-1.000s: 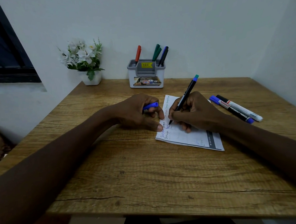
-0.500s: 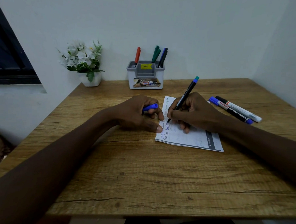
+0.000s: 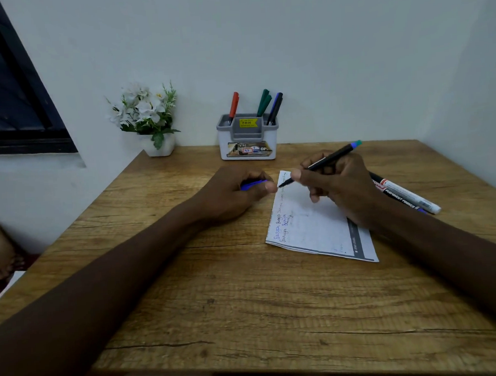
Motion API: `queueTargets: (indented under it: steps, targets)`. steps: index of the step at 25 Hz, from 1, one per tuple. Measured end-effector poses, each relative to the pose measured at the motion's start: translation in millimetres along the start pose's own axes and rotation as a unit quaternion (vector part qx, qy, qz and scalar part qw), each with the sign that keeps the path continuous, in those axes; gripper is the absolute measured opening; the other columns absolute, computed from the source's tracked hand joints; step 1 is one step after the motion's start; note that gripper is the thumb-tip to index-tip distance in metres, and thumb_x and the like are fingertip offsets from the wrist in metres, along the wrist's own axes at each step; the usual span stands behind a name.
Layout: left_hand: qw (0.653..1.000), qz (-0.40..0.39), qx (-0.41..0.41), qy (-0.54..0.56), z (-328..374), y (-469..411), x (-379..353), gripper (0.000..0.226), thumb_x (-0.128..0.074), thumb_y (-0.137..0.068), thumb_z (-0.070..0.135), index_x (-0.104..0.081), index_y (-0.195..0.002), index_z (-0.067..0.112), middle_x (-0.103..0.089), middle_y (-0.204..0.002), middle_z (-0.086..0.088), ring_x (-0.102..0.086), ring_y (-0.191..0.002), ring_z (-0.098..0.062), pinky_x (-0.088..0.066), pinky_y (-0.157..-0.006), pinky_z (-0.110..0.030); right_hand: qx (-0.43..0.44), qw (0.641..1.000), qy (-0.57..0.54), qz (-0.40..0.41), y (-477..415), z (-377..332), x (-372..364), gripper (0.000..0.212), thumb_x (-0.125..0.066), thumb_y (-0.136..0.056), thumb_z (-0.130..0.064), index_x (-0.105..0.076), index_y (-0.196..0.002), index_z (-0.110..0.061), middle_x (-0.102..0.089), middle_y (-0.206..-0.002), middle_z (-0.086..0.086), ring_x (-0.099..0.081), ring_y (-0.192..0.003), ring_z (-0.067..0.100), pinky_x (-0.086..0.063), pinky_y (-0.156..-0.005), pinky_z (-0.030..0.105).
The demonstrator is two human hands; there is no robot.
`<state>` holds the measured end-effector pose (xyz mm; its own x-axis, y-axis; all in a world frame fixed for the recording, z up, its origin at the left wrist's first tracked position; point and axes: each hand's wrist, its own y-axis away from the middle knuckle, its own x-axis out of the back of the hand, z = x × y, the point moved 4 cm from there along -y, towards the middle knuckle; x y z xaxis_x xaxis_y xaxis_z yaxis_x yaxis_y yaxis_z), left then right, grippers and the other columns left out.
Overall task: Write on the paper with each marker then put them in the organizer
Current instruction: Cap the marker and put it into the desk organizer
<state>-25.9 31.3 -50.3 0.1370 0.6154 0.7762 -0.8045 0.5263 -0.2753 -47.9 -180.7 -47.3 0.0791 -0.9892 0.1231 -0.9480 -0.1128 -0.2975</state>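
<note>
Where it lies, black marker (image 3: pixel 399 200) reads "PERMANENT MARKER"

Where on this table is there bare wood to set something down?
Free: the near strip between the paper and the table edge; the back right corner beyond the loose markers. Crowded: the middle, where the left hand and right hand meet at the paper.

Grainy matt wooden table (image 3: pixel 246 297), white paper (image 3: pixel 315 230), plastic organizer (image 3: pixel 248 143)

The uncapped black marker (image 3: pixel 326 160) slants over the far edge of the written-on white paper (image 3: pixel 315 230), two markers (image 3: pixel 406 196) lie just right of it, and other markers (image 3: pixel 232 105) stand in the grey organizer (image 3: pixel 248 143).
</note>
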Motion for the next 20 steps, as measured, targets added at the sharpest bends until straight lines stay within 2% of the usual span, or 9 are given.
queueTargets:
  steps: [2,5,7,9,11,13,15,20]
  targets:
    - [0.999,0.027,-0.01,0.017,-1,-1,-1,0.019,-0.068,-0.095,0.03,-0.074,-0.113,0.034,-0.074,-0.104,0.018,-0.065,-0.091,0.003,-0.051,-0.079,-0.018,-0.032,0.996,-0.083,0.003,-3,1,2,0.012,-0.068,-0.095,-0.01,-0.072,-0.098,0.0,-0.073,-0.076,0.013,-0.068,-0.061,0.019,-0.059,-0.057,0.029]
    - [0.996,0.06,-0.014,0.061,1,-1,-1,0.015,-0.077,-0.088,0.028,-0.074,-0.097,0.04,-0.073,-0.102,0.021,-0.068,-0.087,0.004,-0.053,-0.076,-0.015,-0.08,0.985,-0.154,-0.021,-4,3,-1,0.026,-0.049,-0.102,-0.009,-0.071,-0.099,0.004,-0.074,-0.076,0.018,-0.072,-0.063,0.022,-0.063,-0.06,0.032]
    - [0.995,0.072,-0.012,0.075,2,0,0,0.021,-0.078,-0.087,0.025,-0.072,-0.084,0.044,-0.071,-0.102,0.023,-0.07,-0.088,0.002,-0.055,-0.078,-0.018,-0.089,0.983,-0.159,-0.029,-5,3,-2,0.02,-0.053,-0.096,-0.01,-0.069,-0.097,0.003,-0.075,-0.077,0.02,-0.073,-0.064,0.024,-0.064,-0.061,0.035]
    - [0.994,0.083,-0.003,0.072,1,0,1,0.019,-0.078,-0.087,0.023,-0.075,-0.077,0.038,-0.072,-0.102,0.022,-0.071,-0.083,-0.002,-0.057,-0.075,-0.023,-0.087,0.983,-0.156,-0.032,-6,3,-1,0.011,-0.057,-0.094,-0.009,-0.065,-0.094,-0.002,-0.075,-0.081,0.022,-0.076,-0.069,0.027,-0.064,-0.063,0.036]
    - [0.993,0.087,0.0,0.077,0,1,0,0.004,-0.078,-0.088,0.022,-0.081,-0.085,0.02,-0.074,-0.099,0.019,-0.07,-0.069,-0.002,-0.055,-0.065,-0.023,-0.078,0.988,-0.128,-0.045,-6,3,0,0.006,-0.06,-0.098,-0.001,-0.065,-0.094,0.0,-0.077,-0.087,0.023,-0.078,-0.077,0.03,-0.065,-0.068,0.036]
    - [0.993,0.089,0.0,0.083,3,2,-2,0.013,-0.078,-0.088,0.02,-0.081,-0.1,0.015,-0.078,-0.096,0.009,-0.069,-0.061,-0.005,-0.055,-0.06,-0.021,-0.051,0.994,-0.057,-0.075,-4,3,-2,0.008,-0.07,-0.091,0.003,-0.07,-0.098,0.006,-0.078,-0.09,0.023,-0.078,-0.081,0.031,-0.065,-0.07,0.034]
    - [0.991,0.098,0.002,0.086,5,2,-1,0.02,-0.078,-0.087,0.016,-0.079,-0.107,0.014,-0.079,-0.099,0.004,-0.069,-0.06,-0.001,-0.054,-0.06,-0.016,-0.01,0.995,0.011,-0.097,-4,2,-6,0.014,-0.074,-0.087,0.003,-0.073,-0.099,0.009,-0.078,-0.087,0.023,-0.078,-0.077,0.031,-0.065,-0.068,0.035]
    - [0.99,0.133,-0.012,0.034,11,4,0,0.019,-0.08,-0.086,0.014,-0.081,-0.104,0.01,-0.077,-0.089,0.011,-0.067,-0.065,0.009,-0.052,-0.067,-0.011,0.069,0.984,0.104,-0.123,-9,-3,-12,0.012,-0.07,-0.093,-0.001,-0.073,-0.096,0.01,-0.076,-0.08,0.021,-0.075,-0.065,0.03,-0.064,-0.059,0.034]
